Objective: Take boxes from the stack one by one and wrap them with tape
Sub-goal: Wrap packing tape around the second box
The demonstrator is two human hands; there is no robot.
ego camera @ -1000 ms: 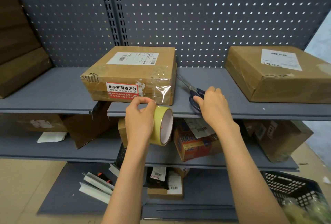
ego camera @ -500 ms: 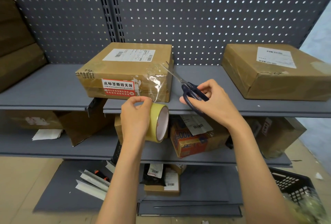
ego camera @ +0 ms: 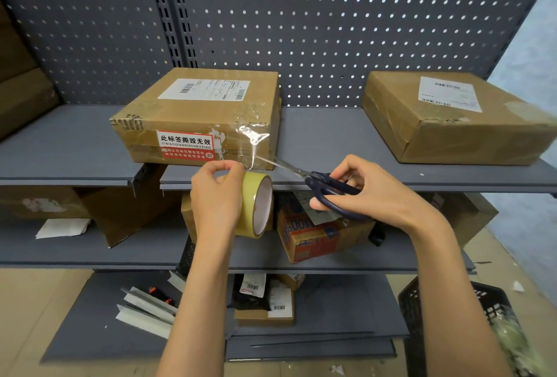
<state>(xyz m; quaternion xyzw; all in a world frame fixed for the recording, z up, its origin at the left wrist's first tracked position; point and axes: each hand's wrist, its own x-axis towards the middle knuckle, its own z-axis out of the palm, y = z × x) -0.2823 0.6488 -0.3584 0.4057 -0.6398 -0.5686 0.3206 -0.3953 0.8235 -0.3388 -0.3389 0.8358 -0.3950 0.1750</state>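
While the taped box [ego camera: 199, 117] is sitting on the grey shelf [ego camera: 60, 150], the left hand [ego camera: 215, 201] is gripping the yellow tape roll [ego camera: 256, 204] just below its front edge — a clear strip is stretching up to the box — and the right hand [ego camera: 370, 192] is holding blue-handled scissors [ego camera: 319, 186], blades pointing at that strip.

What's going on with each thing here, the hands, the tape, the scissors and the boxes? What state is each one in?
left hand: grips the tape roll
tape roll: held below the shelf edge, a clear strip running up to the front box
right hand: holds the scissors
scissors: blade tips at the tape strip
front box: closed, on the shelf, tape over its right corner
right box: closed, on the shelf, untouched
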